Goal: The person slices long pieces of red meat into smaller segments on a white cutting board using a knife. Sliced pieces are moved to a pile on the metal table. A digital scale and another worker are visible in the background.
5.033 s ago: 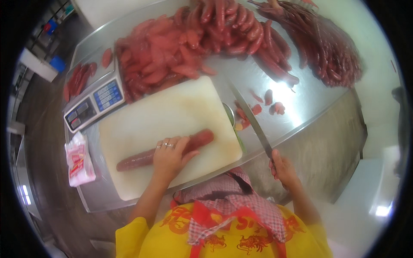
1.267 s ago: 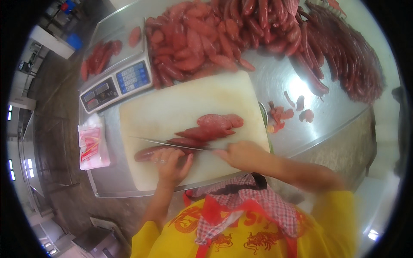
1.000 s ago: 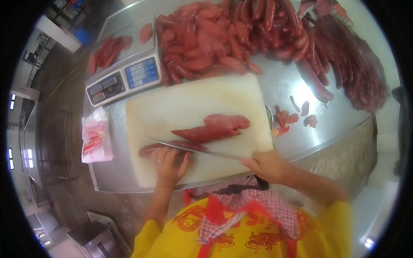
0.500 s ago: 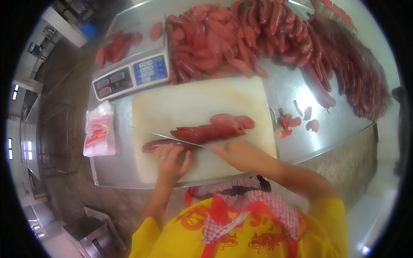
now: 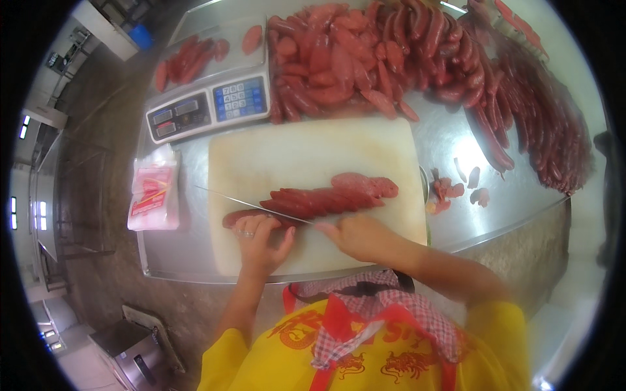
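Observation:
A white cutting board [image 5: 306, 146] lies in front of me. On its left part my left hand [image 5: 262, 246], a ring on one finger, presses curled fingertips onto a dark red sausage [image 5: 235, 218]. My right hand [image 5: 358, 238] is closed round a knife [image 5: 251, 206], whose handle is hidden in the fist. The long thin blade points left and slants across the sausage, just beyond my left fingers. Along the far side of the blade runs an overlapping row of oblong sausage slices [image 5: 313, 201], ending in wider pieces at the right.
A scale [image 5: 208, 107] with sausage pieces on its pan stands far left. Plastic bags [image 5: 154, 195] lie left of the board. Cut pieces [image 5: 326, 58] and whole sausages [image 5: 424, 32] heap up behind it. Small end scraps [image 5: 447, 189] sit on the metal table [image 5: 515, 208] at right.
The view has shifted slightly, so the board and table sit a little further right. Both hands keep nearly the same pose, with the knife still at the sausage beside the slices.

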`<state>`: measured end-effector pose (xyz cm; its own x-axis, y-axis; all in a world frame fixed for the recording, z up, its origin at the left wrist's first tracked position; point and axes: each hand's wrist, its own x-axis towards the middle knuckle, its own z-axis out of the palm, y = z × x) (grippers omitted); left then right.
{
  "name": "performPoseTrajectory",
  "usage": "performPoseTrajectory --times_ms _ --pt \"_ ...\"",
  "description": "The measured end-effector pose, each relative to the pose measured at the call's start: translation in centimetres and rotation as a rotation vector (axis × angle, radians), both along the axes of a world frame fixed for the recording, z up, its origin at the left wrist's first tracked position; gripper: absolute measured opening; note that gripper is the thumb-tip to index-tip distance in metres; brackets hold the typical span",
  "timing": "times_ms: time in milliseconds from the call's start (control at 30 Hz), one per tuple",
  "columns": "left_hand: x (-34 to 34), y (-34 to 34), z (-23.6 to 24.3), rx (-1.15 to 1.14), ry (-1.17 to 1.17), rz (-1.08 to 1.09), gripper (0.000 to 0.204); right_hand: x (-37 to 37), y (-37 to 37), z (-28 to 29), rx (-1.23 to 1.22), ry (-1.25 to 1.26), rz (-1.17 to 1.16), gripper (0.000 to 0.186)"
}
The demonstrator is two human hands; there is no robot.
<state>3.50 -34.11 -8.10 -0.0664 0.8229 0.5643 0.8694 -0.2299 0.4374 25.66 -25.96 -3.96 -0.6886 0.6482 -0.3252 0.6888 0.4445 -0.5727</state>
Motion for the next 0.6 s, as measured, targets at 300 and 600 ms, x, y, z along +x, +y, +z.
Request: performPoseTrajectory --times_ms 300,600 --pt "-1.6 -0.1 0.6 0.018 0.031 0.005 0.024 8.4 -3.7 7.9 -0.116 -0.179 -0.175 0.049" --pt "-1.6 -0.6 0.0 0.011 -0.017 0.019 0.024 -1.3 -0.9 1.3 -0.010 -0.036 0.051 0.049"
